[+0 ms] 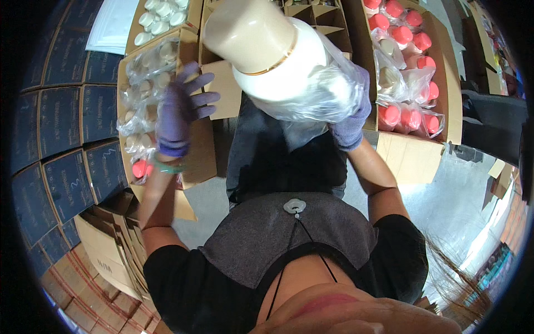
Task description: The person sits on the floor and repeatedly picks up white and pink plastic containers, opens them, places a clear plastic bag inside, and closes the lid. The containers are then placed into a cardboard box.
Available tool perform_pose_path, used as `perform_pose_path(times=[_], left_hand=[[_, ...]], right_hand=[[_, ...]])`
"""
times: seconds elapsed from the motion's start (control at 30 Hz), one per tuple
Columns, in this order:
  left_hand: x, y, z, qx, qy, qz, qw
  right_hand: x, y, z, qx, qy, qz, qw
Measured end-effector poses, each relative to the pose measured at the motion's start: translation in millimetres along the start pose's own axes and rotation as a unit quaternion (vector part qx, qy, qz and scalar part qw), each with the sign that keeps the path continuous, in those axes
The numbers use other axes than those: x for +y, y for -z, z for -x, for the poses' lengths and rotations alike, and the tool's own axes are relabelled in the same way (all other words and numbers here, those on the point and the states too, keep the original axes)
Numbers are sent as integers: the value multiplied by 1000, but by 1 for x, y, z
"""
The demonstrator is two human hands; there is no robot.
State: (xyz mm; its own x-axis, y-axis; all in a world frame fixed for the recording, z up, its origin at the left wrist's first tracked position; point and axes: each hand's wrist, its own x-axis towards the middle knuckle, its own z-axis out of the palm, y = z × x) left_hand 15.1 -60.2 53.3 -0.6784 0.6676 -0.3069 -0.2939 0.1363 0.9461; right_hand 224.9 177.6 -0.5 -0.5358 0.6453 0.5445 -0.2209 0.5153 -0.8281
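A large white bottle (288, 62) with a beige cap and a gold rim is tilted in front of my chest, its cap towards the upper left. Clear plastic film wraps its lower part. My right hand (354, 112), in a purple knit glove, grips the bottle through the film at its lower end. My left hand (179, 108), gloved alike, is held apart from the bottle with its fingers spread and nothing in it. Beneath it stands an open cardboard box (200, 154) of film-wrapped bottles with beige caps and a few red ones.
On the right an open carton (450, 83) holds red-capped and beige-capped bottles. Ahead is a carton with cardboard dividers (331, 31). White-capped bottles (160, 18) fill a box at the upper left. Dark blue cartons (60, 117) are stacked at the left, above folded cardboard (104, 254).
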Motion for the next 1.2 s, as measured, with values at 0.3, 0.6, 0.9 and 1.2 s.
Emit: perform_pose_path(times=[0.3, 0.6, 0.9, 1.2], left_hand=[[69, -15, 28, -119, -305, -518, 790], [38, -9, 30, -60, -191, -393, 897], [18, 68, 38, 115, -204, -246, 941], [-13, 86, 62, 109, -255, -192, 941]], right_hand=[[6, -15, -35, -222, 176, -101, 954], [22, -29, -40, -230, 273, -105, 928], [109, 5, -32, -350, 197, 388, 830], [18, 19, -52, -469, -141, -13, 872]])
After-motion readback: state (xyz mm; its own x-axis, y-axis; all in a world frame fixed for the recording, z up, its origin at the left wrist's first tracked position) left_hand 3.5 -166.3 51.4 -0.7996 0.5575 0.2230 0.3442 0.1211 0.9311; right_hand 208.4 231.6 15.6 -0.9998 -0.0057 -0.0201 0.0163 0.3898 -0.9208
